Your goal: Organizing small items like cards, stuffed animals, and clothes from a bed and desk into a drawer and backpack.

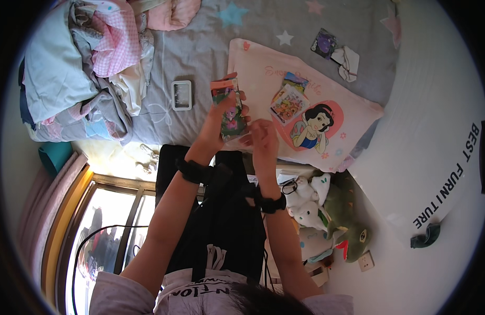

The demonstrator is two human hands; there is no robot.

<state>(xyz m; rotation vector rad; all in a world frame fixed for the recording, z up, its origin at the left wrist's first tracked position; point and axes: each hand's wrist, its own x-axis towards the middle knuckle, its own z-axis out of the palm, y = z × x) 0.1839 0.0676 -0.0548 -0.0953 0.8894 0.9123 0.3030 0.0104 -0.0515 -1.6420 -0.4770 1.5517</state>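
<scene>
In my left hand [222, 114] is a stack of colourful picture cards [232, 114], held over the near edge of the bed. My right hand [262, 134] is close beside the lower end of the cards with its fingers bent; whether it pinches a card is unclear. To the right, more picture cards [289, 104] lie overlapped on a pink pillow [250, 71] printed with a cartoon princess. A small clear-windowed case with a pale rim [181, 95] lies on the grey bedsheet [203, 51] to the left.
Crumpled bedding [57, 71] is heaped at the left. A dark purple card [324, 42] and a white folded item [346, 63] lie beyond the pillow. Plush toys, among them a green dinosaur [348, 212], sit below the bed's edge at right. A window [108, 220] is at lower left.
</scene>
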